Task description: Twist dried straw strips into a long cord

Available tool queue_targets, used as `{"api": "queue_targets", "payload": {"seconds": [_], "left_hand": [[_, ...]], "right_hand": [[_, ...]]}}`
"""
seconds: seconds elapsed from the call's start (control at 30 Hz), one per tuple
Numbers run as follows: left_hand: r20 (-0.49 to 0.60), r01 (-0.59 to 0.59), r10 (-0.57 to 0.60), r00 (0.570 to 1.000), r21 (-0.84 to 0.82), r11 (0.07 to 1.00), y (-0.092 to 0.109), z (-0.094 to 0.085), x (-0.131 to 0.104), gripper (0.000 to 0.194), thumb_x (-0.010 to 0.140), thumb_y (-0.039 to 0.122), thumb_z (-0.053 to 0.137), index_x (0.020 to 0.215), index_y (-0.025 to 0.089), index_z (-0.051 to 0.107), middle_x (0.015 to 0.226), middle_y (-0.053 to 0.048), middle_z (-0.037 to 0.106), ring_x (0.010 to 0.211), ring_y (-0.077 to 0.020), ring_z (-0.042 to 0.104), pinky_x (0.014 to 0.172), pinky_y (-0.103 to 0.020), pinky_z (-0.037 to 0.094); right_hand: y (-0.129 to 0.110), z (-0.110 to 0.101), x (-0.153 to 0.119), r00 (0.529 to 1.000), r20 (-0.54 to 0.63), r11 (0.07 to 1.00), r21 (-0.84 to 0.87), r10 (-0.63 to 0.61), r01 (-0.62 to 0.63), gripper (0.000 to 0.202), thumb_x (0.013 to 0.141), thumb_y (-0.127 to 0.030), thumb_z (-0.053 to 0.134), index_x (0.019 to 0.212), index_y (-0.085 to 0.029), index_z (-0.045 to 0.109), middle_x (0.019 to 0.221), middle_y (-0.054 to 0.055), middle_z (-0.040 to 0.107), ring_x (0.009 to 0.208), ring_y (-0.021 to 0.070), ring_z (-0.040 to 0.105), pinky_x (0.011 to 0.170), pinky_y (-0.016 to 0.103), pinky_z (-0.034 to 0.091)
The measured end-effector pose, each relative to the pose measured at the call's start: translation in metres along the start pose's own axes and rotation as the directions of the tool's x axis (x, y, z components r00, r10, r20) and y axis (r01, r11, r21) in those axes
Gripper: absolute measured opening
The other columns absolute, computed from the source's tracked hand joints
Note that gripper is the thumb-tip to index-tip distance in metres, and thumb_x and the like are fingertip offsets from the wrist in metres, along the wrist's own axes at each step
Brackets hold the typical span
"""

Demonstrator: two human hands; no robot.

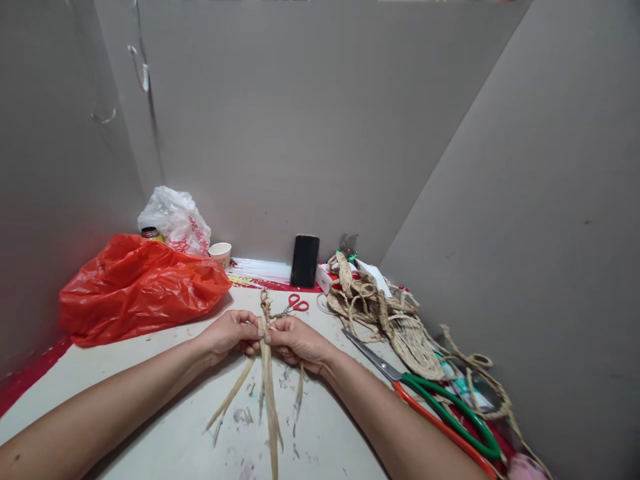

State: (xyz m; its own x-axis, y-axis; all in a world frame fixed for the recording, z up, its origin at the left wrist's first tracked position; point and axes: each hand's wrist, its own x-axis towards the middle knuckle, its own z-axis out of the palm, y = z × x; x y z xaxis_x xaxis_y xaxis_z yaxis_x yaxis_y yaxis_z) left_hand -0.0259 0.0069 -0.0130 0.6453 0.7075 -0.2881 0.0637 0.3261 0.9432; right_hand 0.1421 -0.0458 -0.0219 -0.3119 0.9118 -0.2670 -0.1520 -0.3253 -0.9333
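Note:
Near the middle of the table, my left hand (236, 333) and my right hand (295, 339) meet with thumbs and fingertips pinched on a bundle of pale straw-like strips (271, 407). The fingers of both are closed. Long loose ends hang toward me, one strip (231, 395) splaying out to the left and a thinner one to the right. Above my fingers the bundle runs into a short twisted, braided piece (265, 303). Just behind my right hand lie small scissors with red handles (299, 303). My fingertips hide the spot where the strips join the braid.
Large shears (425, 390) with green and orange handles lie beside my right forearm. Behind them is a heap of braided straw cord (385, 313). A red plastic bag (150, 287), a paper cup (221, 254) and an upright phone (305, 261) stand along the back, before grey panels (310, 120).

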Motion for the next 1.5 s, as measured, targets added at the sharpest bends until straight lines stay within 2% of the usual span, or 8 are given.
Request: {"api": "queue_targets", "payload": {"seconds": [0.47, 0.6, 0.73, 0.97, 1.1, 1.23, 1.37, 1.5], "left_hand": [[0.059, 0.013, -0.011, 0.998, -0.033, 0.999, 0.010, 0.006, -0.014, 0.047, 0.056, 0.015, 0.070, 0.095, 0.017, 0.042, 0.055, 0.004, 0.057, 0.044, -0.0088, 0.049, 0.049, -0.022, 0.039], [0.136, -0.062, 0.064, 0.989, -0.020, 0.998, 0.042, 0.016, -0.037, 0.059, 0.059, 0.016, 0.070, 0.113, 0.017, 0.044, 0.063, 0.003, 0.057, 0.051, -0.0078, 0.049, 0.054, -0.022, 0.040], [0.041, -0.227, 0.229, 0.973, -0.036, 0.973, 0.087, 0.015, -0.075, 0.069, 0.060, 0.020, 0.070, 0.124, 0.022, 0.045, 0.075, 0.000, 0.057, 0.065, -0.0135, 0.057, 0.057, -0.023, 0.041], [-0.140, -0.401, 0.422, 0.896, 0.158, 0.902, 0.141, -0.037, -0.139, 0.055, 0.070, 0.022, 0.054, 0.125, 0.026, 0.048, 0.058, 0.007, 0.046, 0.035, 0.0012, 0.022, 0.039, -0.013, 0.013], [-0.229, -0.106, 0.334, 0.914, 0.661, 0.743, 0.121, -0.072, -0.127, 0.036, 0.069, 0.029, 0.063, 0.103, 0.019, 0.063, 0.062, 0.003, 0.056, 0.046, -0.0050, 0.040, 0.048, -0.017, 0.028], [-0.280, -0.001, 0.597, 0.752, 0.905, 0.426, 0.068, -0.070, -0.087, 0.019, 0.066, 0.034, 0.063, 0.078, 0.021, 0.069, 0.079, -0.004, 0.065, 0.064, -0.0157, 0.054, 0.055, -0.022, 0.032], [-0.130, -0.163, 0.378, 0.917, 0.740, 0.652, 0.019, -0.026, -0.039, 0.034, 0.077, 0.043, 0.051, 0.059, 0.016, 0.061, 0.055, -0.002, 0.060, 0.051, -0.0135, 0.051, 0.049, -0.022, 0.031], [-0.102, -0.163, 0.238, 0.966, 0.476, 0.864, -0.003, 0.009, 0.000, 0.040, 0.073, 0.050, 0.053, 0.053, 0.015, 0.054, 0.044, 0.001, 0.051, 0.041, -0.0099, 0.042, 0.043, -0.021, 0.029]], "right_hand": [[0.003, 0.007, 0.003, 0.988, -0.130, 0.979, -0.194, -0.082, 0.056, 0.028, 0.063, -0.031, 0.071, 0.055, -0.016, 0.049, 0.036, -0.011, 0.036, 0.030, 0.0015, 0.021, 0.031, 0.020, 0.009], [0.002, 0.002, 0.003, 0.989, -0.133, 0.978, -0.204, -0.063, 0.035, 0.027, 0.064, -0.027, 0.069, 0.054, -0.017, 0.046, 0.035, -0.011, 0.036, 0.029, 0.0020, 0.022, 0.030, 0.019, 0.010], [-0.002, 0.000, 0.002, 0.993, -0.116, 0.983, -0.184, -0.030, 0.008, 0.025, 0.066, -0.024, 0.065, 0.053, -0.018, 0.044, 0.034, -0.010, 0.038, 0.028, 0.0025, 0.023, 0.029, 0.019, 0.011], [0.000, 0.000, 0.003, 0.993, -0.115, 0.982, -0.186, -0.020, -0.001, 0.023, 0.063, -0.023, 0.065, 0.053, -0.018, 0.045, 0.034, -0.011, 0.039, 0.026, 0.0018, 0.024, 0.028, 0.018, 0.012], [0.002, -0.003, 0.003, 0.997, -0.075, 0.986, -0.167, -0.019, 0.006, 0.026, 0.063, -0.026, 0.067, 0.054, -0.017, 0.044, 0.037, -0.010, 0.040, 0.027, 0.0015, 0.024, 0.028, 0.018, 0.011], [0.002, -0.005, 0.003, 0.999, -0.035, 0.993, -0.120, 0.018, -0.022, 0.027, 0.064, -0.028, 0.069, 0.057, -0.017, 0.045, 0.038, -0.010, 0.042, 0.028, 0.0012, 0.022, 0.029, 0.017, 0.010], [0.002, -0.005, 0.002, 1.000, -0.016, 0.995, -0.098, 0.014, -0.016, 0.027, 0.066, -0.030, 0.069, 0.059, -0.017, 0.046, 0.040, -0.010, 0.042, 0.029, 0.0011, 0.020, 0.029, 0.018, 0.008], [0.001, -0.005, 0.000, 1.000, 0.014, 0.996, -0.088, 0.025, -0.023, 0.028, 0.068, -0.034, 0.069, 0.062, -0.017, 0.048, 0.041, -0.011, 0.040, 0.030, 0.0012, 0.018, 0.030, 0.018, 0.008]]}}
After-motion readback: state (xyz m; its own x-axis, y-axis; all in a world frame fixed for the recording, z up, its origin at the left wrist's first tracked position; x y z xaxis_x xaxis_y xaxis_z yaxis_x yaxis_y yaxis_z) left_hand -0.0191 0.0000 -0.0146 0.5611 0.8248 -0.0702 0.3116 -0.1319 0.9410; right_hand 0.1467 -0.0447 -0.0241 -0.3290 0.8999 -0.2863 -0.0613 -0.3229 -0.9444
